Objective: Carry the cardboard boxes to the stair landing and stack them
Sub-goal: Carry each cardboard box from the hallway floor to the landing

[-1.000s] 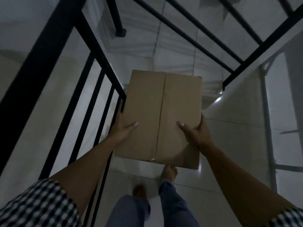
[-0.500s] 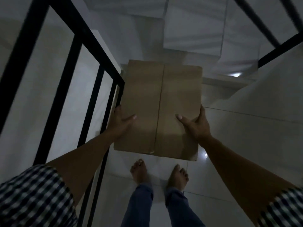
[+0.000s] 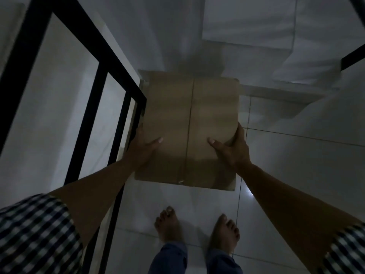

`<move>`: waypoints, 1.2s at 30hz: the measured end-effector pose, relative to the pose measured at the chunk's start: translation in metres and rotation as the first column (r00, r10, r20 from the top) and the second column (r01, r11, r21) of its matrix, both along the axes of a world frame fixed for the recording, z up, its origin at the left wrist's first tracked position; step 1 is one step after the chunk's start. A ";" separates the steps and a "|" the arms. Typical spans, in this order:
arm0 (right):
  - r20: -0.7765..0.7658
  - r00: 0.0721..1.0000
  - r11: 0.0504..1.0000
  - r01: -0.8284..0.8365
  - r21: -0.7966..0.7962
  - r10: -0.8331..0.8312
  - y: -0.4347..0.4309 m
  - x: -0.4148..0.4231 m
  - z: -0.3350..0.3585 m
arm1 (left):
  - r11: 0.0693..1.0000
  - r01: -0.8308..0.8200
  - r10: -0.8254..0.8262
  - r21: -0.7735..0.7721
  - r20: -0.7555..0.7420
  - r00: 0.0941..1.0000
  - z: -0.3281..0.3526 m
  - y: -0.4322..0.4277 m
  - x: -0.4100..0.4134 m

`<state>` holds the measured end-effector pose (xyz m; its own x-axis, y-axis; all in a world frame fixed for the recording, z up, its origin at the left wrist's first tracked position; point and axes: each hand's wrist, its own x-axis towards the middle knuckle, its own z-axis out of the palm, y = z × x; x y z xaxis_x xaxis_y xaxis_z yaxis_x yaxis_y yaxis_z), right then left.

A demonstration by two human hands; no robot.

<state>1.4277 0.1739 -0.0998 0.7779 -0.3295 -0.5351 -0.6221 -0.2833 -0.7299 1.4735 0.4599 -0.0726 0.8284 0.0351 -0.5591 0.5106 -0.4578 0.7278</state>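
Observation:
A brown cardboard box (image 3: 189, 115) with a taped centre seam fills the middle of the head view, held out in front of me above the floor. My left hand (image 3: 143, 148) grips its left side, thumb lying on the top face. On the right side my right hand (image 3: 230, 150) does the same, thumb on top and fingers wrapped round the edge. The box's underside is hidden. The light is dim.
A black metal railing (image 3: 94, 84) runs close along the box's left side. White tiled floor (image 3: 286, 175) lies under my bare feet (image 3: 171, 226). White steps (image 3: 256, 62) go up just beyond the box. Another black rail end (image 3: 353, 58) shows at the far right.
I have stepped forward and now stand with both feet together. The box stays in both hands and sits closer to the steps; the right-hand railing has slid almost out of view.

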 end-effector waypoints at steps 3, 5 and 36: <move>0.017 1.000 1.000 -0.016 -0.011 0.016 0.004 -0.003 -0.012 | 0.999 0.003 -0.003 -0.035 -0.006 1.000 -0.016 0.000 -0.005; 0.029 0.999 1.000 -0.013 -0.020 0.013 0.007 -0.004 -0.020 | 0.999 -0.001 0.001 -0.051 0.004 1.000 -0.027 0.000 -0.008; -0.295 0.637 0.448 -0.736 -0.508 0.712 0.027 -0.015 -0.007 | 0.187 0.605 -0.861 0.774 -0.167 0.480 -0.038 0.006 0.000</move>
